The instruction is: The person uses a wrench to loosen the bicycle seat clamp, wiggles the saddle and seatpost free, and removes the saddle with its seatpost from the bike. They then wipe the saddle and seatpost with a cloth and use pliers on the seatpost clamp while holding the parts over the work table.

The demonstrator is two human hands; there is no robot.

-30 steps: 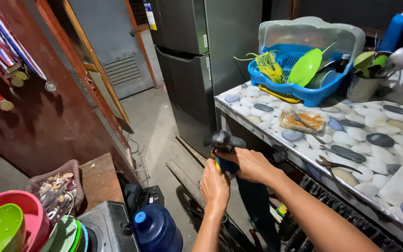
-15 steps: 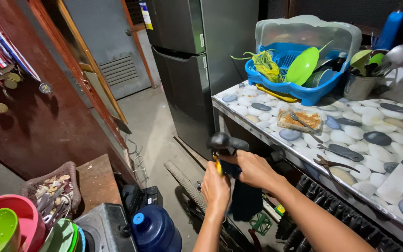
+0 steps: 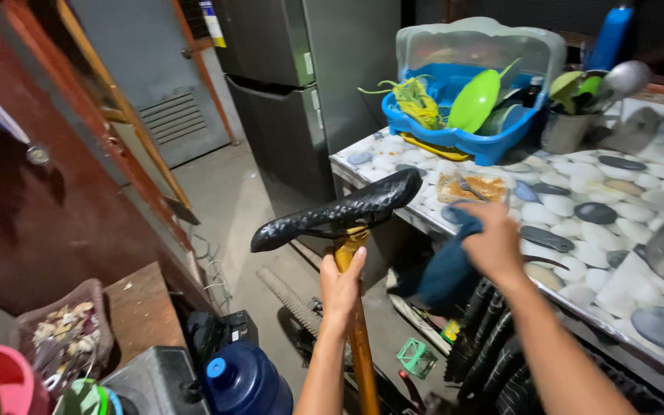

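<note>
Left hand (image 3: 341, 283) clamps its grip on an orange metal seat post (image 3: 358, 338) under a black bicycle saddle (image 3: 337, 210). At three o'clock, right hand (image 3: 492, 244) clutches a dark blue cloth (image 3: 441, 278) beside the pebble-patterned tabletop (image 3: 616, 230).

the black bumpy bike seat (image 3: 337, 213) is now up high and turned sideways, so its long side shows; before, only its end showed, lower down. the left hand (image 3: 340, 286) now grips the yellow metal post (image 3: 358, 338) just under the seat. the right hand (image 3: 491, 244) has let go and moved to the table edge, holding the dark blue cloth (image 3: 446, 270).
</note>
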